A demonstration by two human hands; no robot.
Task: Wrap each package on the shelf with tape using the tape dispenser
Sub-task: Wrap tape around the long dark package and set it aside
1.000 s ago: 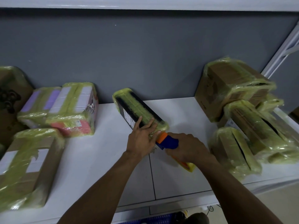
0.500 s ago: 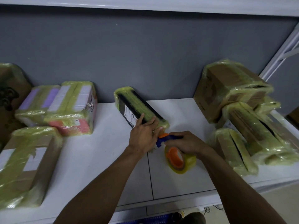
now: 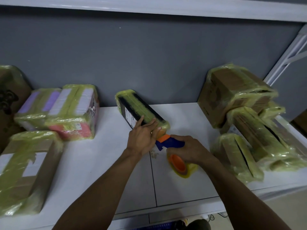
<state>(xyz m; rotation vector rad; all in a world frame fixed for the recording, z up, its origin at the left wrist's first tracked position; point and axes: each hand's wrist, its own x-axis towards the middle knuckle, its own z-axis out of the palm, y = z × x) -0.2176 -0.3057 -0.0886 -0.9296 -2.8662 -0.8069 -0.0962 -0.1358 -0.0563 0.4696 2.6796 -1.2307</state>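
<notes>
— Where's the package (image 3: 141, 112)?
— On the shelf (image 3: 103, 155), long axis running from the wall toward the hands. The left hand (image 3: 142, 140) presses flat on its near end.
— And the right hand (image 3: 187, 148)?
— Just beside it, gripping the tape dispenser (image 3: 169, 143) at that end.

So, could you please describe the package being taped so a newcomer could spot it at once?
On the white shelf, look in the gap between the left and right clusters of parcels. The long, narrow package lies alone under the left hand; unlike its brown or pastel neighbours, it is black.
</notes>
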